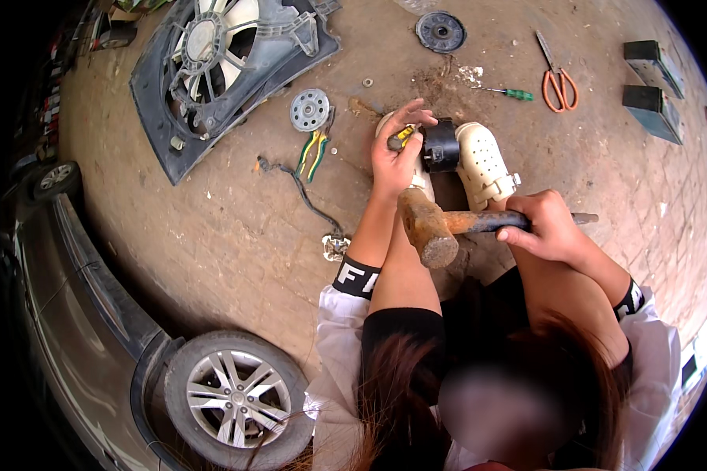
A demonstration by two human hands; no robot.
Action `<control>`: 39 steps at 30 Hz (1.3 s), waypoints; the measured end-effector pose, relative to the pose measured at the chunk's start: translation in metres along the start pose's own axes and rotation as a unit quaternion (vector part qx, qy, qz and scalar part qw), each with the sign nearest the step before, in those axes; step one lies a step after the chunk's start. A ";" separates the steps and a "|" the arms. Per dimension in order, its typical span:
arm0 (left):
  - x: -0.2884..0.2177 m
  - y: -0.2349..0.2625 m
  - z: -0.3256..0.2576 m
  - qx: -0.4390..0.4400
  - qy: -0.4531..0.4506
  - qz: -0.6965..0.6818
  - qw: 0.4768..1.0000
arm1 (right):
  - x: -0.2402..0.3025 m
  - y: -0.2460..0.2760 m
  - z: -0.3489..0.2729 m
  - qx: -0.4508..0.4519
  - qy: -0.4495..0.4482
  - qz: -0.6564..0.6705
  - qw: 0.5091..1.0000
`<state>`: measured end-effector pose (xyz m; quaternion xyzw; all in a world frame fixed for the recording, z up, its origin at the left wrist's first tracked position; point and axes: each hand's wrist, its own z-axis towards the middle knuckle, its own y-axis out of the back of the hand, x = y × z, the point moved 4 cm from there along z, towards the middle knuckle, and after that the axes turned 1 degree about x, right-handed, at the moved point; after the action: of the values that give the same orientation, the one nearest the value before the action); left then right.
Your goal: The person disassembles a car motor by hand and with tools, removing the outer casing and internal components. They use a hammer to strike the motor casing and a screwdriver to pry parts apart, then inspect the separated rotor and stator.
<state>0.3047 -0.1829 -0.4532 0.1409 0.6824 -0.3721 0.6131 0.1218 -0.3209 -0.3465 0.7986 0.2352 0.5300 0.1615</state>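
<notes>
My right hand [554, 224] is wrapped round the dark handle of a hammer with a rusty head [428, 228], held above my lap side of the shoes. The head points left and the handle's end sticks out to the right. In my left hand [393, 157] is a tool with a yellow and black handle [402, 138]; its working end is hidden. Right beside that hand, between my cream clogs [483, 161], sits a black cylindrical part [441, 146] that looks like a motor housing. Whether the tool touches it I cannot tell.
A radiator fan in its shroud [236, 71] lies at upper left. Around lie a perforated metal disc [309, 110], pliers [312, 155], a cable [302, 192], a black round cover [441, 32], a green screwdriver [517, 95] and orange-handled scissors [558, 90]. Dark blocks [652, 112] stand right; a car wheel [238, 399] is lower left.
</notes>
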 end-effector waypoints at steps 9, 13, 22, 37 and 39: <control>0.003 -0.004 0.000 -0.019 0.064 0.100 0.993 | 0.009 0.000 0.006 -0.060 0.083 0.005 0.995; -0.001 -0.008 0.002 -0.029 0.030 0.145 0.988 | 0.026 0.005 0.015 -0.092 0.114 -0.010 0.989; 0.017 0.020 -0.005 -0.170 0.007 -0.096 0.981 | 0.046 0.007 0.014 -0.082 0.145 -0.046 0.985; 0.015 0.008 0.003 -0.113 0.041 0.107 0.987 | 0.035 0.003 0.015 -0.063 0.094 -0.071 0.991; 0.010 0.001 0.004 -0.106 0.040 0.137 0.984 | 0.045 0.009 0.015 -0.080 0.098 -0.078 0.989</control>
<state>0.3062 -0.1869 -0.4627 0.1820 0.7166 -0.2037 0.6418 0.1522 -0.3038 -0.3131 0.7066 0.2678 0.6086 0.2420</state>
